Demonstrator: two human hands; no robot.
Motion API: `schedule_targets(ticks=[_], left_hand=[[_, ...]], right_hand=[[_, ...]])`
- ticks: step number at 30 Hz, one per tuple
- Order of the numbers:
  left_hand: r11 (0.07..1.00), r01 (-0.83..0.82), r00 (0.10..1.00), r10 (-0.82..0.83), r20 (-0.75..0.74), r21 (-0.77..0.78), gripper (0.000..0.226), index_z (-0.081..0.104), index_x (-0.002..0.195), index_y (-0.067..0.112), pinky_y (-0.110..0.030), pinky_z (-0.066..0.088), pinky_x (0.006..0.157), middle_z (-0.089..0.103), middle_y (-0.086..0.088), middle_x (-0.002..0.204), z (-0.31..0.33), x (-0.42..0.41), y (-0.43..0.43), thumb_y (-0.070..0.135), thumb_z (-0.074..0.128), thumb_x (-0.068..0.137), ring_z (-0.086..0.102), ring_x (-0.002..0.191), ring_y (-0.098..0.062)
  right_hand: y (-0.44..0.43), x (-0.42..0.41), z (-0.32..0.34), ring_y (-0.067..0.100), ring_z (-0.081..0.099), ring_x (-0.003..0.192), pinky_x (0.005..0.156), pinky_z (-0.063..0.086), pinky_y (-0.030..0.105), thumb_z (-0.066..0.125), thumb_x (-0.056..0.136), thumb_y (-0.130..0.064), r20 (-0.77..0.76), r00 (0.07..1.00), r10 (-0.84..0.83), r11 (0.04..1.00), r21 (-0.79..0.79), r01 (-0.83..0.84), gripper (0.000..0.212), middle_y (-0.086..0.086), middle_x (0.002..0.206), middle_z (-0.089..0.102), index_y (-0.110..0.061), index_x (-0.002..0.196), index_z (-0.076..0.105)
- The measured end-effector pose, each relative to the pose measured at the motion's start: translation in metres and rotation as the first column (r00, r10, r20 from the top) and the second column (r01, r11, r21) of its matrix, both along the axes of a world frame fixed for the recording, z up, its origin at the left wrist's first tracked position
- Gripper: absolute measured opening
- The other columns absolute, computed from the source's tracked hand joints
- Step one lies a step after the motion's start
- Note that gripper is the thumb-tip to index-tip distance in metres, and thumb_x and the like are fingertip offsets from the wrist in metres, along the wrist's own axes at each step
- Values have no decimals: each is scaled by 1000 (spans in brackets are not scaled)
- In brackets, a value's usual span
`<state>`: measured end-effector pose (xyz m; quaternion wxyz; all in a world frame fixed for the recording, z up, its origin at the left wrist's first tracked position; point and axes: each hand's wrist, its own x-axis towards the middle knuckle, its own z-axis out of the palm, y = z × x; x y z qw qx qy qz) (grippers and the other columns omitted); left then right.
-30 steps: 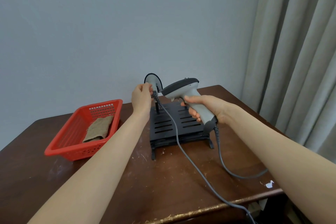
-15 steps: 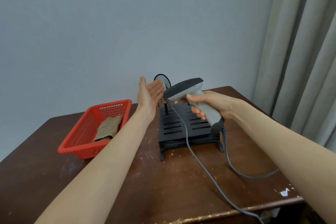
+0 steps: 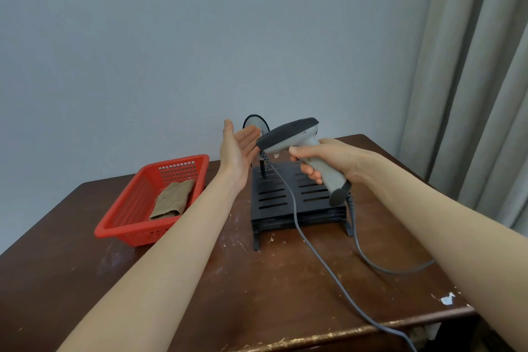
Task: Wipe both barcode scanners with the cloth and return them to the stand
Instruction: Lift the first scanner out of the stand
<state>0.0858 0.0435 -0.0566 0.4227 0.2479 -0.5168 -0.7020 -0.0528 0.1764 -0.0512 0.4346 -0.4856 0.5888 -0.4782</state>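
left hand (image 3: 238, 148) raised, palm up, fingers spread, empty | right hand (image 3: 328, 158) grips scanner (image 3: 297, 140) handle above stand (image 3: 285, 197)

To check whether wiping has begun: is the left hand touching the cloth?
Apart. The head view shows the cloth lying in the red basket; the open left hand is raised clear of it.

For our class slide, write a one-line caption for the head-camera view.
Right hand grips a grey barcode scanner above the black stand; left hand open; cloth lies in the red basket.
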Motion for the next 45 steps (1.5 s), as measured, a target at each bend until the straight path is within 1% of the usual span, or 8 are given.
schedule_targets(ticks=[4, 7, 12, 25, 33, 37, 42, 45], left_hand=[[999, 50, 998, -50, -30, 5, 71, 51, 130, 0, -34, 39, 107, 54, -16, 135, 1, 3, 0, 56, 23, 98, 53, 124, -24], [991, 129, 989, -127, -82, 19, 78, 43, 138, -1, -37, 33, 113, 45, -16, 144, 3, 6, 1, 61, 21, 96, 45, 131, -24], [978, 205, 970, -198, -141, 42, 86, 34, 142, -2, -39, 29, 115, 37, -16, 149, 4, 11, 2, 66, 21, 92, 40, 135, -25], [980, 199, 978, -197, -75, 16, 86, 34, 142, -1, -39, 27, 116, 38, -15, 149, 4, 11, -1, 67, 21, 92, 40, 136, -25], [983, 181, 981, -181, -64, 4, 84, 37, 142, 0, -38, 30, 115, 41, -13, 147, 5, 14, -1, 66, 21, 92, 42, 134, -24], [985, 171, 982, -170, -78, 7, 83, 37, 141, 0, -37, 32, 113, 42, -15, 147, 8, 16, -1, 66, 22, 93, 44, 132, -24], [987, 155, 987, -156, -28, -33, 75, 37, 141, 3, -34, 37, 109, 46, -12, 143, 11, 22, 3, 60, 33, 93, 47, 129, -22], [988, 119, 993, -116, 31, -99, 49, 53, 126, 9, -30, 44, 98, 57, -5, 127, 15, 26, 7, 46, 45, 95, 55, 117, -18]], right_hand=[[-1, 1, 1, 11, 42, 47, 52, 39, 24, 63, 86, -35, -2, 1000, 5, 1000, 0, -5, 28, 0, 53, 49, -8, 93, 57], [-2, 2, 0, 11, 42, 47, 51, 40, 24, 63, 86, -35, 9, 1000, 13, 1000, -13, -13, 36, 1, 54, 50, -3, 103, 61], [-3, 4, 1, 10, 44, 46, 49, 41, 22, 62, 87, -35, 2, 1000, 17, 1000, -13, -16, 40, 0, 53, 52, -1, 109, 61], [0, 5, 3, 11, 44, 47, 51, 41, 23, 63, 86, -35, -40, 999, 15, 1000, -7, -15, 26, 1, 55, 51, -10, 88, 58], [-2, 9, 4, 11, 43, 48, 52, 41, 24, 64, 86, -37, -13, 1000, -5, 1000, -2, 5, 46, 1, 55, 52, 0, 112, 60], [-3, 13, 6, 12, 42, 47, 51, 41, 24, 64, 85, -38, 0, 1000, -11, 1000, 3, 11, 41, 2, 54, 51, -4, 107, 58], [-5, 19, 11, 11, 43, 47, 49, 42, 24, 65, 85, -34, 21, 1000, 0, 1000, -4, 0, 38, 2, 57, 52, -4, 107, 56], [-7, 22, 13, 11, 44, 47, 47, 44, 23, 64, 86, -23, 54, 998, -9, 1000, -5, 10, 29, 2, 60, 53, -4, 106, 55]])
